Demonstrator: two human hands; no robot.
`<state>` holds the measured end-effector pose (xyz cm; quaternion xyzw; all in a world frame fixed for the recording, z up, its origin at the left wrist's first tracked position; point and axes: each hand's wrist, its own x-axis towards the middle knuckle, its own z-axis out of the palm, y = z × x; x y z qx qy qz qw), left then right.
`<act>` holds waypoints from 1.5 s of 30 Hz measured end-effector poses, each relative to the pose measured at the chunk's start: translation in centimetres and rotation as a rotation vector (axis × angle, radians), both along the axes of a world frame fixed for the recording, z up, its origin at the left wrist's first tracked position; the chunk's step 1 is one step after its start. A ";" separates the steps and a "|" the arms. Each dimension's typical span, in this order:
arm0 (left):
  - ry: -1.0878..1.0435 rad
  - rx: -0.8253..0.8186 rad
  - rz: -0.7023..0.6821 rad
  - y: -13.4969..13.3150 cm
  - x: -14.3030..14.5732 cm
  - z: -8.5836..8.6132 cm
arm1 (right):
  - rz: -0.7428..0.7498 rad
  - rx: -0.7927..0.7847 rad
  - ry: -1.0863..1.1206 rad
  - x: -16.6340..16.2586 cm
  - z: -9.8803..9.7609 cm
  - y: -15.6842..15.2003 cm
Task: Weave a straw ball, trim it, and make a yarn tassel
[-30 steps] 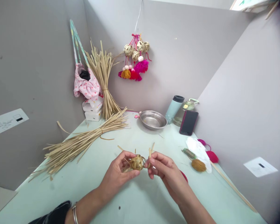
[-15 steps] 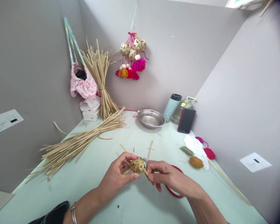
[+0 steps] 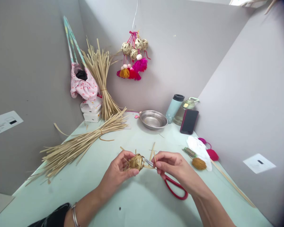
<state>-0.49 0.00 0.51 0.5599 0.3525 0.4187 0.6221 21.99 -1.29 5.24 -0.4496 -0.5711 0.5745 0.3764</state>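
My left hand [image 3: 123, 167] is closed around a small woven straw ball [image 3: 136, 162], with its thumb along the near side and loose strip ends poking out. To the right of the ball, my right hand [image 3: 169, 164] pinches the end of a thin straw strip [image 3: 154, 156] between thumb and fingers. Below that hand lies a pair of scissors with red handles [image 3: 176, 188]. Their metal blades point left toward the ball and are partly hidden by the fingers. Another cut strip sits on the table just beyond.
A straw bundle [image 3: 78, 145] lies at left; another [image 3: 103, 82] stands behind it. A steel bowl [image 3: 153, 120], a blue tumbler [image 3: 174, 108] and a phone [image 3: 189, 122] are at the back. Yarn [image 3: 198, 164] lies at right. Finished balls with tassels [image 3: 133, 53] hang on the wall.
My right hand has drawn away from the ball to the right and up, pulling on a strip. The ball in my left hand has shifted slightly left. More of the scissors shows.
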 end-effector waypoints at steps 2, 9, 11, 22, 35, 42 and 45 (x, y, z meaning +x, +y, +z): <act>-0.010 0.008 0.011 0.1 0.1 0.0 | -0.032 0.014 0.069 -0.2 0.0 0.0; 0.024 0.040 0.040 0.1 0.1 -0.1 | -0.018 -0.010 0.233 -1.5 -0.2 -0.2; 0.030 0.037 0.055 0.1 0.1 -0.1 | -0.070 -0.031 0.210 -1.6 -0.3 -0.1; 0.024 0.033 0.086 0.0 0.0 0.2 | -0.085 -0.024 -0.084 -1.7 -0.2 0.0; 0.038 0.072 0.031 -0.5 0.6 -0.5 | 0.082 -0.081 -0.214 -1.6 -0.1 -0.4; 0.011 0.037 -0.023 -0.2 0.5 -0.7 | 0.105 0.052 -0.292 -1.3 0.1 -0.5; -0.004 0.024 -0.021 0.0 0.4 -0.8 | 0.100 0.080 -0.277 -1.2 0.0 -0.3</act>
